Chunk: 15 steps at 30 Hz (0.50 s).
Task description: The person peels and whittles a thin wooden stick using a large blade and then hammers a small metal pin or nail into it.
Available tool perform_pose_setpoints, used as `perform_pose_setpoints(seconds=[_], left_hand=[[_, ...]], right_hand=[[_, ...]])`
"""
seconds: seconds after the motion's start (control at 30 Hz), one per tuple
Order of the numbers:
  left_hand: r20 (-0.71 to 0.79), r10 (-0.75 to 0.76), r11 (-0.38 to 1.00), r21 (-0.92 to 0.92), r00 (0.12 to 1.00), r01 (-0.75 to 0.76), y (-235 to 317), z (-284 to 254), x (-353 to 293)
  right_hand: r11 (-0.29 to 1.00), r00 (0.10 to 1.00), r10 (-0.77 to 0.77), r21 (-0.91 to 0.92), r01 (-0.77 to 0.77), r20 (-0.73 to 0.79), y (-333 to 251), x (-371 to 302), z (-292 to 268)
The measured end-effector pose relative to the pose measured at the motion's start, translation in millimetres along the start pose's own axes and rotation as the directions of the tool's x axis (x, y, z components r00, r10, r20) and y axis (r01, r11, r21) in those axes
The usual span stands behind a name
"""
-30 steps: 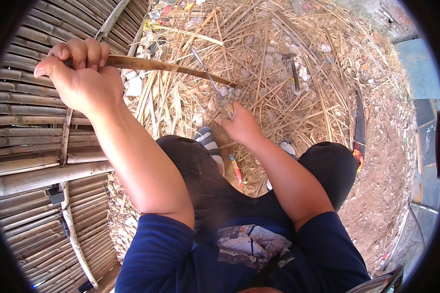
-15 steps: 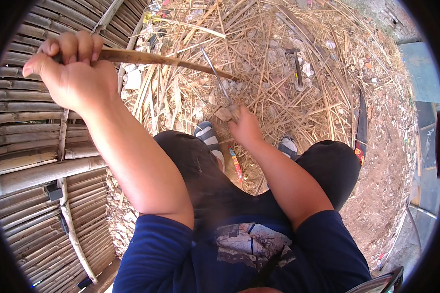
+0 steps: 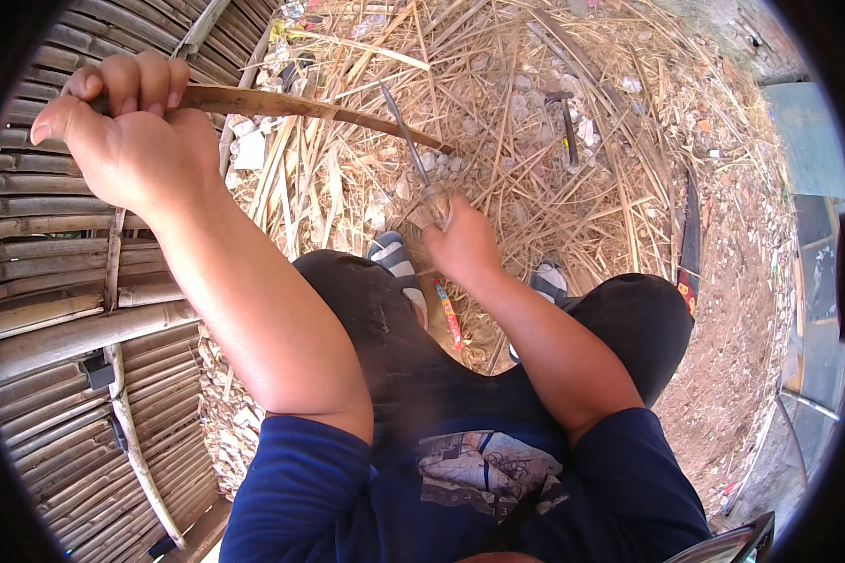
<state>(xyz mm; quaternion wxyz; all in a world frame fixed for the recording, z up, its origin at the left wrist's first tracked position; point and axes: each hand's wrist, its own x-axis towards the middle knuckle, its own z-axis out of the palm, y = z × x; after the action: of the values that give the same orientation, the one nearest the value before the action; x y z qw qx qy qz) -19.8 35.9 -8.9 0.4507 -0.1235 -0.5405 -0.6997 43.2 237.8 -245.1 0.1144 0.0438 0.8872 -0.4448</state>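
My left hand (image 3: 131, 136) is raised at the upper left, its fingers closed around one end of a bamboo strip (image 3: 282, 103). The strip slopes down to the right, and its far tip lies near small stones on the straw. Lower down, between my knees, my right hand (image 3: 465, 246) grips the handle of a knife (image 3: 407, 136). Its slim blade points up and to the left and crosses the strip near the far end. Whether the edge touches the strip I cannot tell. The palm hides most of the handle.
Straw and split bamboo scraps (image 3: 498, 122) cover the ground ahead. A hammer (image 3: 570, 131) lies on them. A dark saw-like blade (image 3: 691, 235) lies by my right knee, and a red wrapper (image 3: 449, 314) between my feet. A bamboo slat wall (image 3: 47, 225) stands close on the left.
My left hand has shifted slightly left with the bamboo strip. My right hand has moved slightly left and turned, and the knife blade has tilted a little with it.
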Motion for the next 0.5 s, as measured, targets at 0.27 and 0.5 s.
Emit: perform_pose_setpoints(seconds=[0.27, 0.5], left_hand=[[-0.062, -0.012, 1.000, -0.016, 0.998, 0.011, 2.4, 1.7, -1.1], [-0.039, 0.005, 1.000, 0.023, 0.999, -0.004, 7.2, -0.4, -1.7]], right_hand=[[0.996, 1.000, 0.005, 0.091, -0.007, 0.026, -7.1, -2.9, 3.1], [0.976, 0.980, -0.190, 0.119, 0.181, 0.063, -46.5, -17.8, -13.5]])
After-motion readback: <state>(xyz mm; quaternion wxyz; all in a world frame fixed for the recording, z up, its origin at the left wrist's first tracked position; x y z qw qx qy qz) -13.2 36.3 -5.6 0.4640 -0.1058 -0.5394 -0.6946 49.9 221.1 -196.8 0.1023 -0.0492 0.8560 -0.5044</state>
